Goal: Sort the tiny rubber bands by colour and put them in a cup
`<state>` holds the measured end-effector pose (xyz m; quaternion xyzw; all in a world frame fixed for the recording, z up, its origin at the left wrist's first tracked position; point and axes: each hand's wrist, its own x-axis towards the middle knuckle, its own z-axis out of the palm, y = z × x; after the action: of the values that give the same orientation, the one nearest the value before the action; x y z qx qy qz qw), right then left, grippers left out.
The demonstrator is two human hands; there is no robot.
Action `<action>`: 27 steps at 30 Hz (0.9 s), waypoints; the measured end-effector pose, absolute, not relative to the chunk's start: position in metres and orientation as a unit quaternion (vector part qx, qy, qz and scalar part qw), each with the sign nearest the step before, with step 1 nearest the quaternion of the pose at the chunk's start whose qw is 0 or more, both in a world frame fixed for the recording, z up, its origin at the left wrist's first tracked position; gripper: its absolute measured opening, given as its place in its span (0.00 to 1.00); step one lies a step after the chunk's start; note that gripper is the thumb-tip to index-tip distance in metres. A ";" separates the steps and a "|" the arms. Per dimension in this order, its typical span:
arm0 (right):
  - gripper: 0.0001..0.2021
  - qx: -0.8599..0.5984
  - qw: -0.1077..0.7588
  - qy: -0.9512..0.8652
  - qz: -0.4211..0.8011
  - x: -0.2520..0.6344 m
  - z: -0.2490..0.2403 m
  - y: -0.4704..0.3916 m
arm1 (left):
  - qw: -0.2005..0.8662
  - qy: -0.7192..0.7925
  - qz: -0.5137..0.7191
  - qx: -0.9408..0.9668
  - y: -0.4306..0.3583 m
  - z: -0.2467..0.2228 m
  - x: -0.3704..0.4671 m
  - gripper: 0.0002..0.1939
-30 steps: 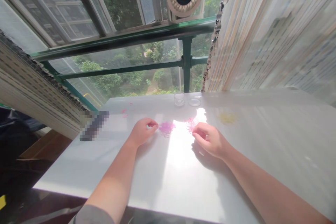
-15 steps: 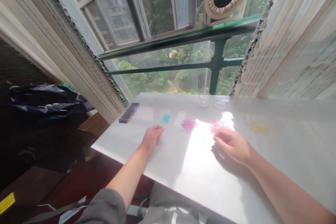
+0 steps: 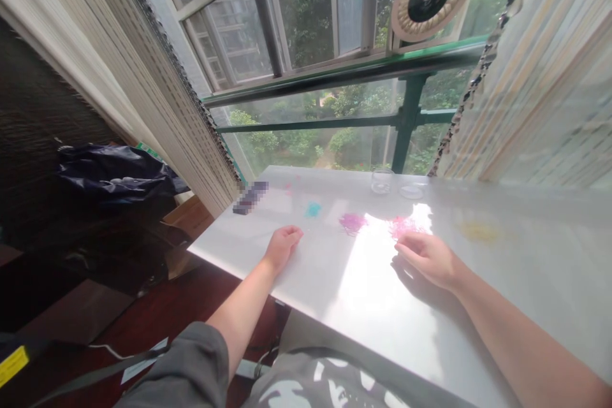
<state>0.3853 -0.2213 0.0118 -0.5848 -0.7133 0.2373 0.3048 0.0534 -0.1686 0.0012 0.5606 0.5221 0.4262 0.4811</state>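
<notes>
My left hand rests on the white table, fingers curled and thumb pressed to the index finger. Any small thing inside it is too small or hidden to see. Just beyond lies a small turquoise pile. My right hand is at the near edge of a red-pink pile of thin bits, its fingertips pinched together; what they hold, if anything, cannot be made out. Between the hands, farther back, is a purple-pink pile of thin strands. A blurry yellow pile lies right of my right hand.
A clear round container and a clear shallow lid or dish stand at the table's back edge. A dark, pixelated oblong object lies at the back left corner. Several pink specks are nearby. Strong sunlight whitens the table's middle.
The camera view has turned slightly left, so the scene sits farther right. Both hands stay close to the same spots, with the right hand still by the red-pink pile.
</notes>
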 end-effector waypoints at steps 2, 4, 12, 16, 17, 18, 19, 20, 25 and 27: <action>0.13 -0.589 0.327 -0.707 0.213 0.390 0.015 -0.221 | 0.461 0.526 0.417 0.580 -0.166 0.005 0.062 0.12; 0.12 -0.614 0.360 -0.679 0.179 0.398 0.017 -0.220 | 0.444 0.517 0.403 0.610 -0.159 0.011 0.081 0.12; 0.14 -0.687 0.516 -0.500 0.105 0.435 0.013 -0.206 | 0.226 0.346 0.243 0.877 -0.125 0.036 0.211 0.08; 0.14 -0.689 0.524 -0.488 0.110 0.437 0.012 -0.205 | 0.174 0.303 0.193 0.917 -0.108 0.033 0.243 0.08; 0.13 -0.689 0.523 -0.489 0.111 0.437 0.012 -0.205 | 0.175 0.297 0.186 0.920 -0.105 0.032 0.245 0.08; 0.13 -0.689 0.523 -0.490 0.112 0.436 0.013 -0.205 | 0.175 0.293 0.179 0.923 -0.101 0.032 0.247 0.08; 0.13 -0.688 0.521 -0.492 0.113 0.434 0.014 -0.206 | 0.175 0.290 0.174 0.925 -0.098 0.032 0.247 0.08; 0.12 -0.687 0.520 -0.495 0.115 0.433 0.015 -0.206 | 0.176 0.288 0.168 0.926 -0.096 0.032 0.247 0.08; 0.12 -0.678 0.514 -0.513 0.118 0.429 0.020 -0.210 | 0.177 0.272 0.137 0.936 -0.091 0.040 0.243 0.10; 0.11 -0.679 0.509 -0.517 0.113 0.429 0.020 -0.211 | 0.181 0.266 0.131 0.938 -0.090 0.045 0.238 0.12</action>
<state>0.4288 -0.2113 0.0205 -0.6786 -0.5169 0.1134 0.5094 0.2380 -0.0898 0.0455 0.9378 0.2659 0.1312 0.1807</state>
